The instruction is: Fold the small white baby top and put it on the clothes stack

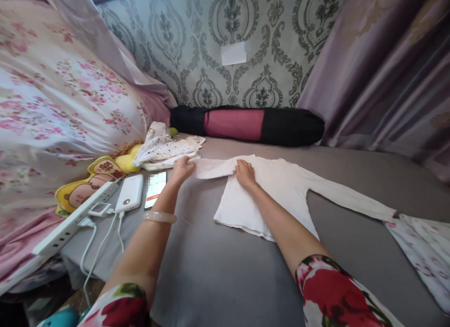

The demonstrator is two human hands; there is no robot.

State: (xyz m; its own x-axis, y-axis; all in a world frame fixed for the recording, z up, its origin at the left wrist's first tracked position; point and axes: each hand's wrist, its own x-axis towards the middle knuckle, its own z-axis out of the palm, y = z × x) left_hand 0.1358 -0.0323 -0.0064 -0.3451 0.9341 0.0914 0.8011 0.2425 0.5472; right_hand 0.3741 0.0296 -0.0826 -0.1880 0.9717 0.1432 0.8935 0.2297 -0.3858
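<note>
A small white long-sleeved shirt point(277, 191) lies flat on the grey bed surface point(218, 271). My left hand point(182, 168) pinches the end of its left sleeve, which is stretched sideways. My right hand point(245, 173) presses flat on the shirt's shoulder area, fingers together. The shirt's other sleeve point(351, 199) stretches out to the right. A pale bangle point(160, 217) sits on my left wrist.
Folded spotted clothes point(165, 151) lie beyond my left hand. A phone point(155, 189), a white power bank point(130, 193) and a power strip point(70, 221) with cables sit at left. A floral quilt point(59, 116), a black-and-pink roll point(246, 124) and floral fabric point(425, 252) border the bed.
</note>
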